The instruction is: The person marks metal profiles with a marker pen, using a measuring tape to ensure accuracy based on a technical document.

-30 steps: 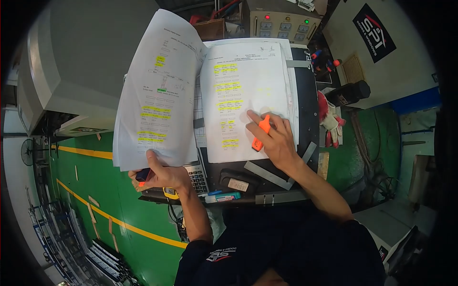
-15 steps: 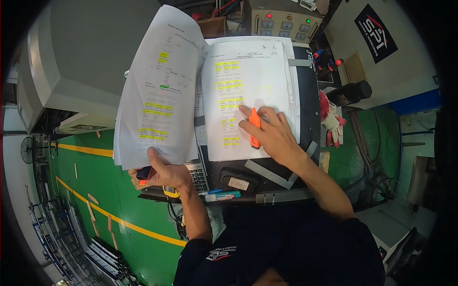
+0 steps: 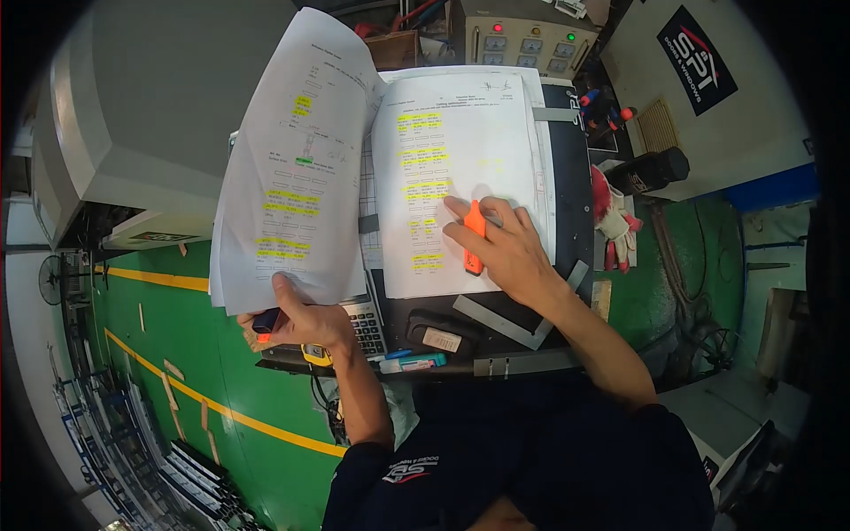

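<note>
Orange highlighter (image 3: 474,237), apparently uncapped, yellow-marked pages (image 3: 292,177)

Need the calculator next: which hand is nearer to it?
Left. The left hand holds the lifted pages right beside the calculator; the right hand, with an orange highlighter, rests on the sheet.

You are wearing the only camera on your head. It is looking forward and steeply down onto the black desk (image 3: 571,186). It is sitting close enough that your left hand (image 3: 301,323), gripping lifted pages (image 3: 283,177) at the desk's near left corner, and your right hand (image 3: 509,252), gripping an orange highlighter (image 3: 474,239), are filling mid-frame.
</note>
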`<action>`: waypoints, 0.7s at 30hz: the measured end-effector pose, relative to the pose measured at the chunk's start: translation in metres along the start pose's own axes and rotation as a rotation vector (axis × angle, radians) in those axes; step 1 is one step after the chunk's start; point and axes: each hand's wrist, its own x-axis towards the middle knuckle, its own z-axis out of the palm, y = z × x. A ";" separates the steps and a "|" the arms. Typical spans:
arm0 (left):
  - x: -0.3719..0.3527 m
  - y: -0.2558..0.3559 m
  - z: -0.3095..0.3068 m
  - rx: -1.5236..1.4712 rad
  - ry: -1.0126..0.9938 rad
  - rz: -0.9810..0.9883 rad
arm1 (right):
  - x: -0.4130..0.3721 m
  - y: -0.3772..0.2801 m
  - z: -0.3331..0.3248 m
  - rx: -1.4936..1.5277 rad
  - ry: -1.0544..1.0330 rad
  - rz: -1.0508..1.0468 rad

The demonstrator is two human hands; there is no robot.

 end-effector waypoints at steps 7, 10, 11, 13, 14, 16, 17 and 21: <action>0.001 -0.003 -0.002 -0.012 -0.012 0.030 | -0.004 0.003 0.004 0.038 0.038 -0.021; 0.001 -0.003 -0.003 -0.016 -0.016 0.013 | -0.007 0.007 0.008 0.078 0.083 -0.046; 0.001 -0.002 -0.003 -0.022 -0.015 0.011 | -0.008 0.009 0.009 0.094 0.102 -0.053; 0.000 0.000 0.000 -0.034 -0.012 0.008 | -0.009 0.011 0.011 0.122 0.157 -0.066; 0.000 0.001 0.000 -0.033 -0.011 0.010 | -0.010 0.012 0.012 0.136 0.194 -0.074; 0.000 0.001 0.001 -0.028 -0.010 0.014 | -0.010 0.013 0.014 0.147 0.243 -0.085; 0.001 0.001 0.001 -0.037 -0.009 0.011 | -0.011 0.014 0.015 0.142 0.256 -0.089; 0.000 0.001 0.000 -0.005 -0.003 0.038 | -0.013 0.014 0.017 0.159 0.287 -0.087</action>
